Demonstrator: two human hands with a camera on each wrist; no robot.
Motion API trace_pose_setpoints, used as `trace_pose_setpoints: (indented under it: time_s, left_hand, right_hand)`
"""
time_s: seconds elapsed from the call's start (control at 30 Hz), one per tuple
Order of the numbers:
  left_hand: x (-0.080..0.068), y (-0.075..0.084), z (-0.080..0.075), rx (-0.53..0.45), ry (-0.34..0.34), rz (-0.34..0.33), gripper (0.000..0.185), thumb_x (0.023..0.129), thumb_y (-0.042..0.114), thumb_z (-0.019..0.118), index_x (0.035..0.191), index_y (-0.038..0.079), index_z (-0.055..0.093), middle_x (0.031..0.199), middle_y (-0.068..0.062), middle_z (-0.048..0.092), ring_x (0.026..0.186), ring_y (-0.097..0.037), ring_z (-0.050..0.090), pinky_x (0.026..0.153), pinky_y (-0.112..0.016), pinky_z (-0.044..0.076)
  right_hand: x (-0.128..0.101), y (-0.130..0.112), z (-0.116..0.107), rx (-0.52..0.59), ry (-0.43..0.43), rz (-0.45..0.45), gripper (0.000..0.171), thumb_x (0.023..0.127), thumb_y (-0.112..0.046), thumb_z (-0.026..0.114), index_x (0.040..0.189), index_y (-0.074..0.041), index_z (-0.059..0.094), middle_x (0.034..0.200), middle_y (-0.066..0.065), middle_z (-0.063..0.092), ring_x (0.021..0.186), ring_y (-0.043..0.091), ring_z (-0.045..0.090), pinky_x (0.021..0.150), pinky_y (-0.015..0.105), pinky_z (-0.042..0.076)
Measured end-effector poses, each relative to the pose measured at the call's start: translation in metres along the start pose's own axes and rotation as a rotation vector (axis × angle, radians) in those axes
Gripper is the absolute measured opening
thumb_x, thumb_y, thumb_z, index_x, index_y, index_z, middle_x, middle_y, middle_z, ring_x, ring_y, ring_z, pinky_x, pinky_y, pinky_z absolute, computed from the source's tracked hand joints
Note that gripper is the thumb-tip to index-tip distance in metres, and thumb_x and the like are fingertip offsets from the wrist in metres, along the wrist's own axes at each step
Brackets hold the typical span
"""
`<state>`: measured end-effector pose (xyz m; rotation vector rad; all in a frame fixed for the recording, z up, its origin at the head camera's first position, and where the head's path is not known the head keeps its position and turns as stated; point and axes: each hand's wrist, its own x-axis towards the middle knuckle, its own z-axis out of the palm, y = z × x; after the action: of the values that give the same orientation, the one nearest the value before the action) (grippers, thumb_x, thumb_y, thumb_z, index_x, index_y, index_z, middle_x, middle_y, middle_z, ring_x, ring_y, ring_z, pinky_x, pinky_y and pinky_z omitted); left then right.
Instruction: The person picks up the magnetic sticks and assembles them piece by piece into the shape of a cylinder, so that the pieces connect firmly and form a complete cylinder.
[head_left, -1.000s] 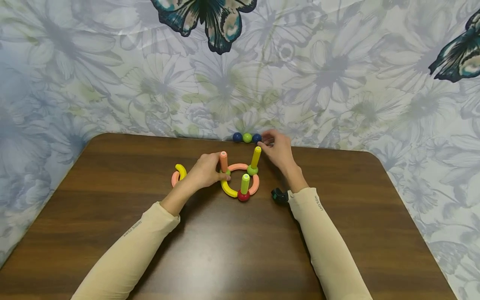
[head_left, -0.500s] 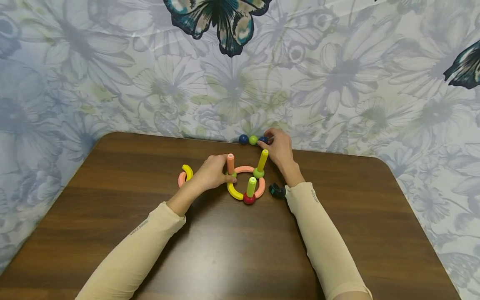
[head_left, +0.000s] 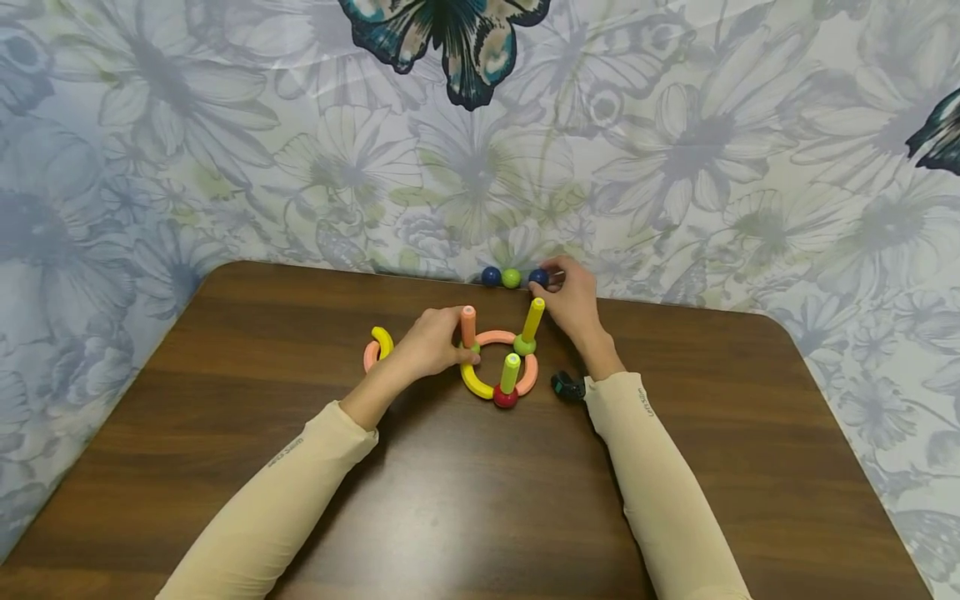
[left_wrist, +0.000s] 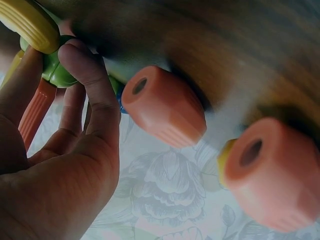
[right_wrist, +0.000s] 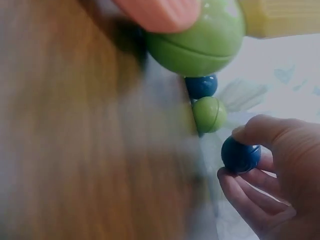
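In the head view, a ring of curved salmon and yellow pieces joined by balls lies on the table. Upright sticks, one salmon (head_left: 468, 325), one yellow (head_left: 533, 320) and one light green (head_left: 511, 373), stand on its balls. My left hand (head_left: 431, 343) grips the ring's left green ball (left_wrist: 59, 70), below the salmon stick. Thumb and fingers of my right hand (head_left: 576, 307) pinch a dark blue ball (right_wrist: 241, 155) at the table's back edge. A gap separates it from the loose green ball (head_left: 511, 277), which sits beside another blue ball (head_left: 491, 277).
Left of the ring lie a curved yellow piece (head_left: 382, 342) and a curved salmon piece (head_left: 371, 355), partly behind my left hand. A patterned wall covering (head_left: 300, 167) rises behind the table (head_left: 435, 500). A black wrist device (head_left: 567, 386) shows at my right wrist.
My right hand has taken the rightmost blue ball between thumb and fingers and drawn it rightward from the green ball. My left hand keeps its grip on the ring. The head view has shifted slightly.
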<state>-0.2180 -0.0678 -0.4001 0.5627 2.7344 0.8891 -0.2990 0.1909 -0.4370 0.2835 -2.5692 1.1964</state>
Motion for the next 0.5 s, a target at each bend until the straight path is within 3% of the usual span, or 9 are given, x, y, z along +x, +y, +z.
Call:
trace_pose_setpoints:
  time_s: [0.17, 0.5]
  left_hand:
    - [0.001, 0.002, 0.000, 0.003, 0.014, 0.003, 0.028, 0.085, 0.022, 0.091, 0.096, 0.010, 0.068, 0.094, -0.006, 0.073, 0.091, -0.024, 0.066, 0.083, -0.040, 0.055]
    - [0.001, 0.003, -0.002, -0.001, 0.013, 0.009, 0.028, 0.085, 0.021, 0.091, 0.096, 0.010, 0.067, 0.094, -0.008, 0.073, 0.088, -0.024, 0.066, 0.082, -0.040, 0.055]
  right_hand:
    - [-0.011, -0.002, -0.014, 0.064, 0.025, 0.003, 0.033, 0.092, -0.016, 0.083, 0.120, -0.003, 0.073, 0.114, 0.016, 0.074, 0.101, 0.030, 0.074, 0.088, 0.041, 0.063]
    - [-0.035, -0.023, -0.042, 0.340, 0.070, -0.018, 0.031, 0.092, -0.018, 0.084, 0.120, -0.007, 0.075, 0.115, 0.013, 0.075, 0.104, 0.025, 0.074, 0.088, 0.023, 0.060]
